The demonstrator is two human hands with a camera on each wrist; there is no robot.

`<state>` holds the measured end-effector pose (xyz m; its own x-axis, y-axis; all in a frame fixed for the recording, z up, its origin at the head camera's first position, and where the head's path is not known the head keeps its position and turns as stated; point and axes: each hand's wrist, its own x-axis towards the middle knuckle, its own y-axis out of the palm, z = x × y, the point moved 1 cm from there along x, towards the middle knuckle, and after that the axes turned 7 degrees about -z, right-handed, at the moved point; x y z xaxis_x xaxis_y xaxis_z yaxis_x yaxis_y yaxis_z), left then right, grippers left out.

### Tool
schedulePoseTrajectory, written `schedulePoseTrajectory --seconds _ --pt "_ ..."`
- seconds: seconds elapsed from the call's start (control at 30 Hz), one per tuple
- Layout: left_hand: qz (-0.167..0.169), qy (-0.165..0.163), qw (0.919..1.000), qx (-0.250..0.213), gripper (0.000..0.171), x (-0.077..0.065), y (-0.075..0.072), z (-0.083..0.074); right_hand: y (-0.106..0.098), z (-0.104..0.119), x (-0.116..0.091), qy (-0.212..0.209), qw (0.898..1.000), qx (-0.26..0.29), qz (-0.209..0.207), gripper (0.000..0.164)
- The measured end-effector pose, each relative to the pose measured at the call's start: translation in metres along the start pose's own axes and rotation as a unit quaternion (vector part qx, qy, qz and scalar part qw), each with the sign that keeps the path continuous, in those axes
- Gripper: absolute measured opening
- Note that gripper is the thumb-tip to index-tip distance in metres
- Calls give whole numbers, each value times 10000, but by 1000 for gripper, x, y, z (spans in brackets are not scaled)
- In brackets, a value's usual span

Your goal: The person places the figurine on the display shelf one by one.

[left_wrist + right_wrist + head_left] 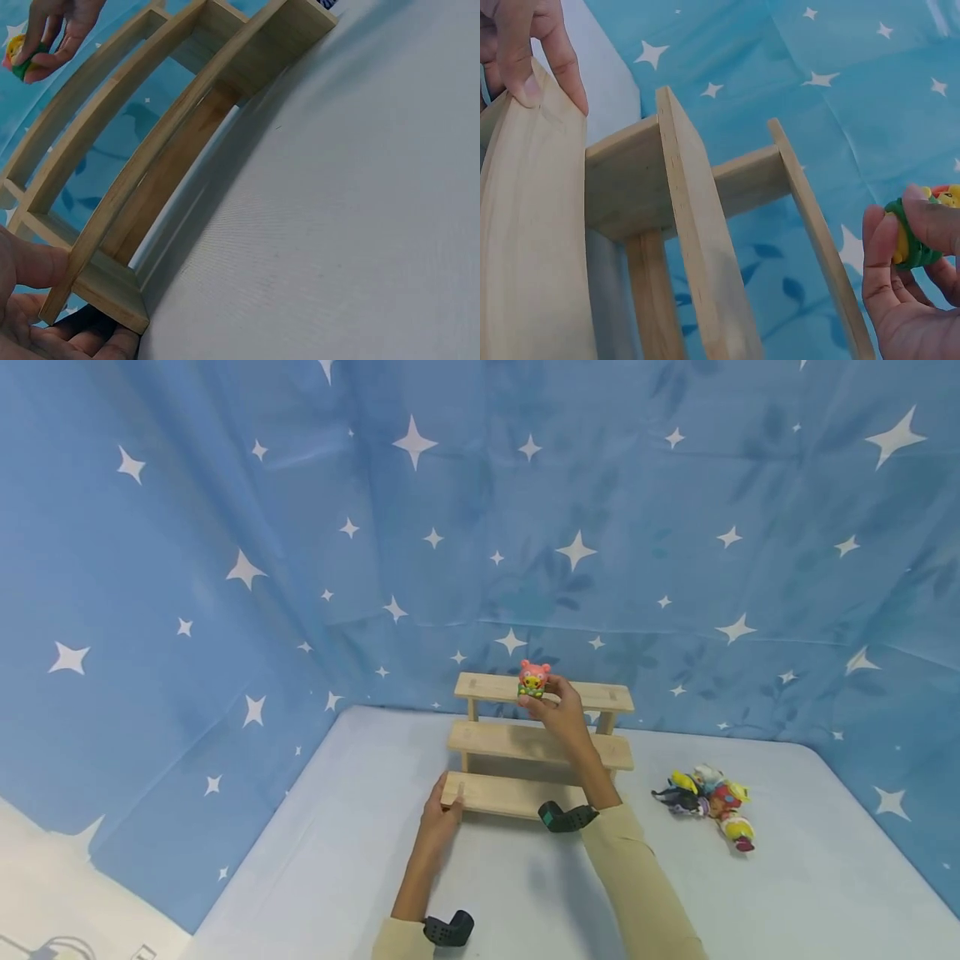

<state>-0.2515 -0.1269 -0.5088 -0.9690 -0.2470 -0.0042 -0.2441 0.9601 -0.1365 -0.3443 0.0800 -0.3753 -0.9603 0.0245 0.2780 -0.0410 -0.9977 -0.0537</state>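
A three-tier wooden shelf stands on the white table in the head view. My left hand grips the left end of its lowest tier; in the left wrist view the thumb lies on top and the fingers curl beneath the board. My right hand holds a small toy figure near the top tier. The figure has a pink eared hood, a yellow face and a green base. In the right wrist view, thumb and fingers pinch the figure's green part, apart from the shelf boards.
Several colourful toy figures lie in a pile to the right of the shelf. Behind the white table hangs a blue curtain with white stars. A cable shows at the lower left corner.
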Motion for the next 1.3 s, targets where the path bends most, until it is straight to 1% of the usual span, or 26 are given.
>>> schedulePoseTrajectory --seconds 0.1,0.27,0.37,0.53,0.63,0.8,1.03,1.3 --pt "-1 25 10000 27 63 -1 1 0 7 1 5 -36 10000 -47 -6 59" --pt "-14 142 9999 32 63 -2 0 -2 17 6 13 -291 9981 -491 -233 55" --pt "-28 179 9998 24 63 -1 0 -1 23 9 18 -565 9932 -953 -371 54" --pt "-29 185 9998 52 62 1 1 0 31 9 26 -924 9854 -1361 -429 54" --pt "-44 148 9999 74 62 2 2 1 34 7 30 -914 9834 -1523 -362 55" --pt "-66 106 9998 122 62 1 1 1 38 0 35 -755 9826 -1684 -219 54" --pt "-65 121 9998 157 62 -2 1 0 44 -7 39 -740 9799 -1828 -305 51" --pt "-31 145 9998 91 63 -2 0 1 49 -11 42 -623 9726 -2204 -410 54"
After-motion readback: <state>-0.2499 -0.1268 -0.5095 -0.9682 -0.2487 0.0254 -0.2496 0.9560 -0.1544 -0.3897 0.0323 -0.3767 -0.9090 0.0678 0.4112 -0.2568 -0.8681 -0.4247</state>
